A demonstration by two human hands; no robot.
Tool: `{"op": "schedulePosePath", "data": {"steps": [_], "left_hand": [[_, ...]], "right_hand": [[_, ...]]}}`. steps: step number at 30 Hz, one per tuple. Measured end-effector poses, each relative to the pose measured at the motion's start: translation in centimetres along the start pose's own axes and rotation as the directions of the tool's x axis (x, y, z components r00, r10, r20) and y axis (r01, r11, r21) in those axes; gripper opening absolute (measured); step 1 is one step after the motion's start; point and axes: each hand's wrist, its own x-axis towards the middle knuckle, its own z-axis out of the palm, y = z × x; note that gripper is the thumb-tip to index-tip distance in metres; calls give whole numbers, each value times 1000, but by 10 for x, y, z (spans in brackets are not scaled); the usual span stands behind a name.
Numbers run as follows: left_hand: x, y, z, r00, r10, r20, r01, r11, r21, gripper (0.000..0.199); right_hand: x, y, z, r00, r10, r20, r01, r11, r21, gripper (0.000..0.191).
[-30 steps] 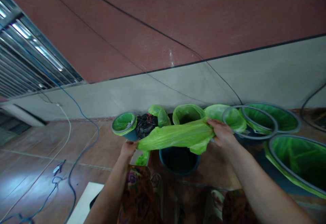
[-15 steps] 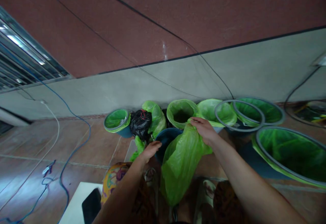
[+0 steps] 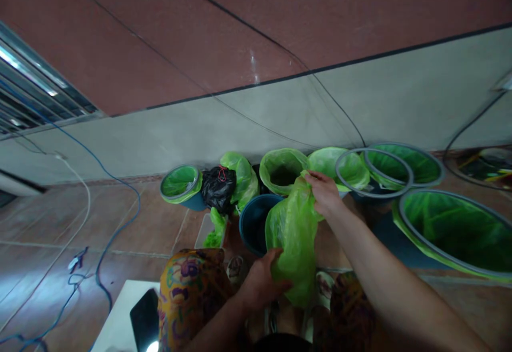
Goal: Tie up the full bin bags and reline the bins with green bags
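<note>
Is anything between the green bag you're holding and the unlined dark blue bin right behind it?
Nothing visible. The green bag hangs just in front of the dark blue bin, overlapping its right rim. The right hand grips the bag's top, the left hand its lower part. The bin's open mouth is uncovered.

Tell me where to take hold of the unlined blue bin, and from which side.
Grip the blue bin at its bare left rim, coming from above-left. The green bag, held by the right hand and left hand, hangs over its right side.
</note>
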Motion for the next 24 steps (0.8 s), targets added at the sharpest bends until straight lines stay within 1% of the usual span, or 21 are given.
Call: {"op": "schedulePosePath", "data": {"steps": [2, 3, 5, 7, 9, 10, 12, 14, 17, 20, 21, 22, 23, 24], "left_hand": [[3, -6, 2, 995, 20, -98, -2, 984, 176, 29], [5, -8, -2, 990, 28, -137, 1, 978, 207, 23], [9, -10, -20, 977, 44, -208, -5, 983, 183, 27], [9, -5, -50, 964, 45, -263, -19, 995, 102, 31], [7, 6, -86, 960, 24, -280, -31, 999, -21, 35], [5, 12, -104, 955, 41, -294, -56, 997, -44, 34], [3, 25, -133, 940, 82, -330, -94, 995, -20, 33], [4, 34, -153, 918, 127, -375, -132, 991, 14, 32], [15, 39, -167, 874, 179, -451, -177, 983, 46, 33], [33, 44, -170, 850, 204, -486, -190, 979, 77, 36], [40, 46, -169, 834, 222, -506, -196, 975, 105, 37], [47, 49, -168, 801, 252, -543, -201, 968, 152, 36], [53, 52, -165, 751, 291, -593, -200, 956, 215, 35], [60, 54, -162, 685, 334, -648, -190, 940, 283, 34]], "right_hand": [[1, -4, -1, 1000, -10, 2, 10, 1000, 24, 26], [2, -8, -3, 1000, -16, 1, 16, 999, 32, 27], [5, -19, -9, 1000, -21, -22, 22, 998, 52, 30], [10, -32, -18, 998, -17, -66, 22, 997, 75, 32], [14, -43, -27, 994, -12, -107, 22, 995, 95, 32], [15, -47, -31, 993, -14, -120, 26, 995, 101, 32], [18, -51, -37, 989, -42, -139, 56, 994, 98, 29], [21, -52, -41, 981, -98, -169, 114, 990, 88, 27], [26, -52, -42, 951, -193, -240, 220, 972, 88, 23], [31, -53, -43, 907, -293, -302, 331, 940, 83, 22], [32, -54, -43, 891, -332, -308, 370, 926, 73, 22], [33, -54, -44, 877, -372, -304, 407, 911, 61, 23], [33, -54, -44, 864, -409, -292, 441, 896, 50, 23], [33, -55, -44, 852, -443, -278, 472, 881, 43, 24]]}}
